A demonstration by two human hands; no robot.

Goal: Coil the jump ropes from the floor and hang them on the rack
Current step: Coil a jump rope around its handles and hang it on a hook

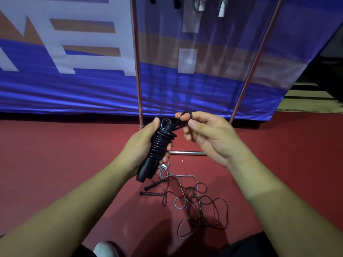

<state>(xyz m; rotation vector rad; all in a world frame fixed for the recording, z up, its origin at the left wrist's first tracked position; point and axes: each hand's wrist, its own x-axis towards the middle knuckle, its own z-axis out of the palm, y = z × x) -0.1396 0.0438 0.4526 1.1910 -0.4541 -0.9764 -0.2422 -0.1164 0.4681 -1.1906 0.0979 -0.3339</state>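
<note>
Head view: gripped wound black jump rope (159,143) in left hand (143,145), fingers curled round coils. Pinched free loop (186,115) in right hand (209,138), just beside. Likely needed a taut pull while tucking, lest coils slacken. Below hands, loose ropes (194,199) on floor (55,154).

One coiled rope (161,143) and two loose ropes (193,198).

Red floor (55,154). Tangled loose jump ropes (194,201) with two black handles (150,186), directly below fingers of left hand (141,145). Chrome rack base bar (187,153), just right of same fingers. White shoe (104,249), well below.
</note>
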